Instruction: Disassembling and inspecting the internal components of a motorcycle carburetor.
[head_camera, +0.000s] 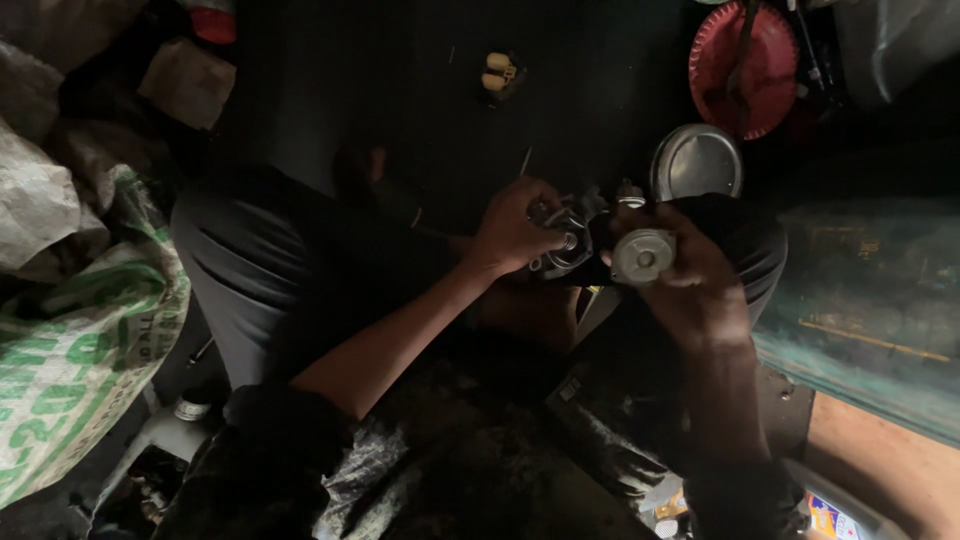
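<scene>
1. Head view is looking down at a person sitting in dim light, both hands raised over the lap between the knees.
2. Left hand (515, 232) is curling its fingers around a grey metal engine part (563, 250), thumb and fingertips pinching its edge.
3. Right hand (690, 275) is gripping a round silver cap (642, 256), fingers wrapping tightly behind it, just beside the metal part.
4. Lying beyond the hands on the dark floor are a round metal lid (697, 162) and a red plate (745, 68).
5. Sitting at the person's left is a white and green woven sack (75, 350).
</scene>
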